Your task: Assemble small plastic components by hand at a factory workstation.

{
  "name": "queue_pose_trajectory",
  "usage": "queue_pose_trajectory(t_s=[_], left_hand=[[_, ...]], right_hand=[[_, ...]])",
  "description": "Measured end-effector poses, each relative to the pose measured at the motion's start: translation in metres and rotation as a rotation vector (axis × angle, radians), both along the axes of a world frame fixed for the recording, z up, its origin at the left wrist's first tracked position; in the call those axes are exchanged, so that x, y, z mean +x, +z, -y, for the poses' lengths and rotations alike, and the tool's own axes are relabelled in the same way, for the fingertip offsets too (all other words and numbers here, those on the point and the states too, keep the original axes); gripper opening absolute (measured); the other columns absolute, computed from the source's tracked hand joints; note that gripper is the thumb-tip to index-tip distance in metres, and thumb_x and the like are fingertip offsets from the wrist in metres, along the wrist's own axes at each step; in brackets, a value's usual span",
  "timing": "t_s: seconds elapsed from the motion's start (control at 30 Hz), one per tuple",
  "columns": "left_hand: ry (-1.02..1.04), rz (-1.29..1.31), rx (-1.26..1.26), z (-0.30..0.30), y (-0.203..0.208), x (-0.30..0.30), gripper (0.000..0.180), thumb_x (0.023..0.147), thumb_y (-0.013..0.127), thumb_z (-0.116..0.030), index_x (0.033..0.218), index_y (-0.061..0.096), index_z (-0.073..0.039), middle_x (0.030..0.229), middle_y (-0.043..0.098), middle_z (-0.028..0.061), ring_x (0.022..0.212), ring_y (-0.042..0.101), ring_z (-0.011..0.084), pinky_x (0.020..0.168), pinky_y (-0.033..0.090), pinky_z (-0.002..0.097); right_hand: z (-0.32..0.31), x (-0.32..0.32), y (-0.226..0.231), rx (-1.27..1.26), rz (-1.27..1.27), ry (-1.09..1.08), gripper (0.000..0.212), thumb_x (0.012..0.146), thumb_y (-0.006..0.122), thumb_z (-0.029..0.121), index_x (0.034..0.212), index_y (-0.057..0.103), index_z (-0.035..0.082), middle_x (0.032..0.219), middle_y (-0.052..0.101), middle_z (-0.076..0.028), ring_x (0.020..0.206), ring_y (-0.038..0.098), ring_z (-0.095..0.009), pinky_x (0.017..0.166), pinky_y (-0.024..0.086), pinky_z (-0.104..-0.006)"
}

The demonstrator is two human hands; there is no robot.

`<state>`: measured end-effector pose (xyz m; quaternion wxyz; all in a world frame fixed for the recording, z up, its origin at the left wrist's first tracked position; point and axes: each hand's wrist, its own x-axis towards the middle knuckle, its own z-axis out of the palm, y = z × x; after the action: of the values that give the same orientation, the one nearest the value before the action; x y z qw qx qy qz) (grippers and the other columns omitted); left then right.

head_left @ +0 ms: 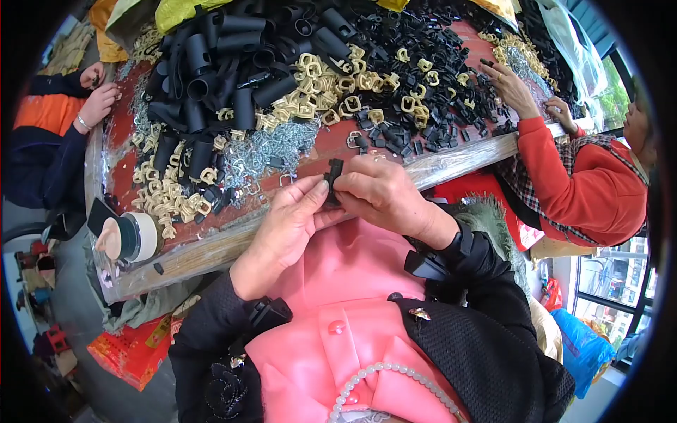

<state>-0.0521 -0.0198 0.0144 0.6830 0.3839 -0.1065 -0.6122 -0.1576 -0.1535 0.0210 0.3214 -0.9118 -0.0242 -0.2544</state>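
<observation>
From where I stand, the person in the pink apron [352, 282] has both hands up at the near edge of the work table [194, 262], with a small black part [336, 169] held between them. The left hand [285, 218] comes in from one side, its thumb pressed against the part's left face; its other fingers run behind and under, partly hidden. The right hand [384, 190] pinches the part from the other side, fingers curled and bunched close, their tips against its right face. The part sits between the two sets of fingertips, roughly upright, its top end poking out above them and its lower end mostly covered. Just beyond the hands, on the table, lies a heap of silvery wire clips [271, 144], with cream-gold rings [307, 92] scattered around it, black tubes [243, 109] piled behind, and small black pieces [402, 137] over to the right. A white round tub [144, 236] stands near the left corner. Across to the right, a co-worker's hand [516, 92] reaches over the table.
</observation>
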Motion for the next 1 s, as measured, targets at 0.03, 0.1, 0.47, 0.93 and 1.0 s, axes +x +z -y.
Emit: queue_pose_trajectory(t_s=[0.03, 0.1, 0.47, 0.93, 1.0], left_hand=[[-0.016, 0.004, 0.0, -0.001, 0.001, -0.002, 0.03, 0.086, 0.046, -0.019, 0.109, 0.046, 0.001, 0.1, 0.053, 0.0078, 0.089, 0.054, 0.0136, 0.078, 0.047, 0.0267], [-0.02, 0.024, 0.009, -0.003, 0.0, -0.003, 0.03, 0.086, 0.046, -0.018, 0.11, 0.046, 0.001, 0.101, 0.053, 0.0075, 0.09, 0.054, 0.0137, 0.079, 0.046, 0.027], [-0.133, 0.081, 0.031, -0.012, -0.003, -0.004, 0.029, 0.086, 0.047, -0.015, 0.109, 0.048, 0.001, 0.1, 0.054, 0.0046, 0.089, 0.053, 0.0112, 0.079, 0.046, 0.0265], [-0.031, -0.155, 0.045, -0.008, -0.013, 0.008, 0.023, 0.082, 0.052, -0.009, 0.102, 0.051, 0.001, 0.095, 0.058, 0.0107, 0.081, 0.058, 0.0159, 0.073, 0.048, 0.0239], [-0.013, -0.166, 0.058, -0.002, -0.013, 0.013, 0.022, 0.081, 0.052, -0.008, 0.101, 0.051, 0.002, 0.094, 0.058, 0.0113, 0.08, 0.058, 0.0165, 0.073, 0.048, 0.0236]], right_hand=[[-0.001, -0.001, -0.001, -0.043, -0.008, -0.003, 0.014, 0.064, 0.062, 0.003, 0.077, 0.055, 0.004, 0.068, 0.05, -0.007, 0.059, 0.051, -0.025, 0.051, 0.041, -0.0325], [-0.003, -0.002, 0.0, -0.057, -0.021, -0.002, 0.011, 0.064, 0.06, 0.005, 0.074, 0.054, 0.005, 0.068, 0.05, -0.007, 0.06, 0.052, -0.025, 0.051, 0.042, -0.0334], [-0.01, -0.008, 0.01, 0.025, -0.194, 0.039, 0.011, 0.062, 0.061, 0.003, 0.071, 0.054, 0.003, 0.067, 0.049, -0.007, 0.058, 0.052, -0.024, 0.05, 0.041, -0.0321], [0.035, -0.008, -0.017, -0.07, -0.166, -0.16, 0.007, 0.067, 0.059, 0.008, 0.071, 0.055, 0.005, 0.066, 0.048, -0.008, 0.062, 0.052, -0.027, 0.054, 0.042, -0.0348], [0.054, -0.009, -0.02, -0.226, -0.208, -0.202, 0.007, 0.067, 0.06, 0.007, 0.073, 0.057, 0.004, 0.067, 0.049, -0.008, 0.064, 0.052, -0.027, 0.054, 0.041, -0.0347]])
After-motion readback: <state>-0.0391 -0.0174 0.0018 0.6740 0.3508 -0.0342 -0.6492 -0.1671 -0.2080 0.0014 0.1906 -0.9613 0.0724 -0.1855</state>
